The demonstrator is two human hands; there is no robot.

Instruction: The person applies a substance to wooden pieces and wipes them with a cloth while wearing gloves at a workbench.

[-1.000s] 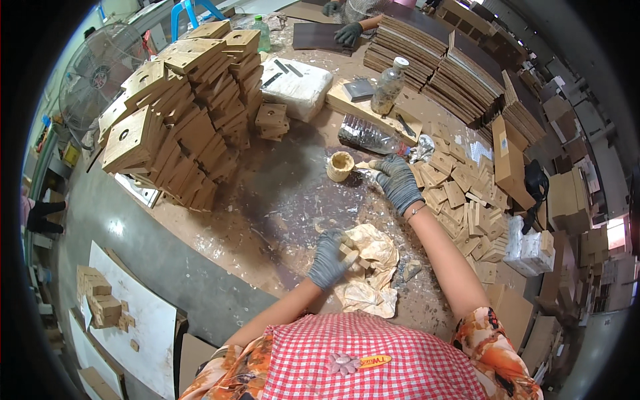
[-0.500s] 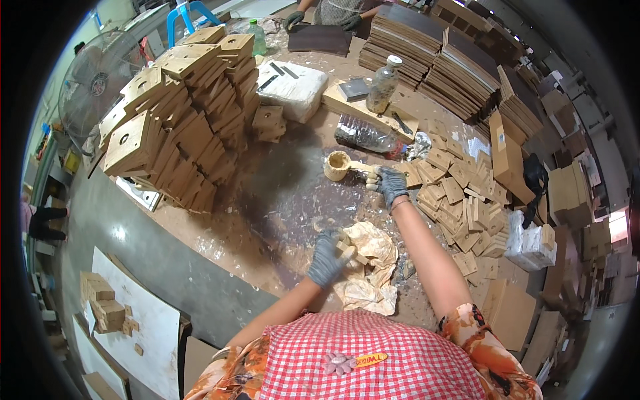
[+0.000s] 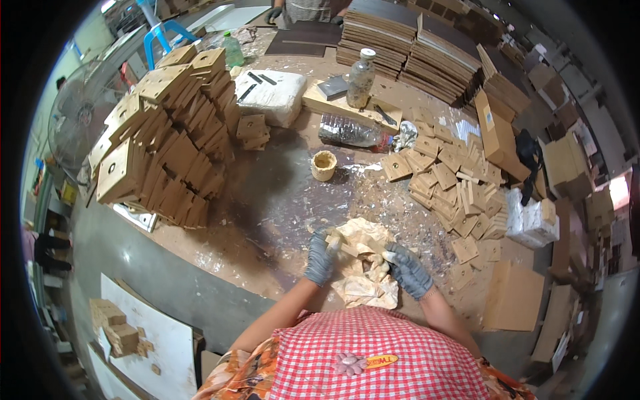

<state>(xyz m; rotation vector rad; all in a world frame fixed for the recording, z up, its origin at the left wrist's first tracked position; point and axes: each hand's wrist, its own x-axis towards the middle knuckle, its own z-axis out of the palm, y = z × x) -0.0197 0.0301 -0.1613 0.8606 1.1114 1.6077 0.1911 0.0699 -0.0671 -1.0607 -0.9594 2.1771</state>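
My left hand [image 3: 322, 257], in a grey glove, pinches a small pale wooden piece [image 3: 348, 249] above a crumpled, stained cloth [image 3: 367, 290]. Opposite it, my gloved right hand [image 3: 409, 270] closes on a short flat tool smeared with putty [image 3: 377, 247], its tip close to the wooden piece. The fingers hide much of the tool, so its exact kind is unclear. Farther off, a small round pot of tan putty [image 3: 324, 165] stands upright on the stained worktable [image 3: 287, 200], apart from both hands.
A tall stack of wooden plates with holes [image 3: 160, 140] rises at left. Loose wooden pieces [image 3: 460, 187] are heaped at right. Behind the pot are a lying plastic bottle [image 3: 353, 133], a glass jar [image 3: 361, 79] and a white wrapped package [image 3: 272, 97]. Across the table stands another person [image 3: 307, 12].
My right hand has drawn back from the putty pot toward my left hand, bringing the tool with it. The left hand stays over the cloth. The view has shifted slightly.
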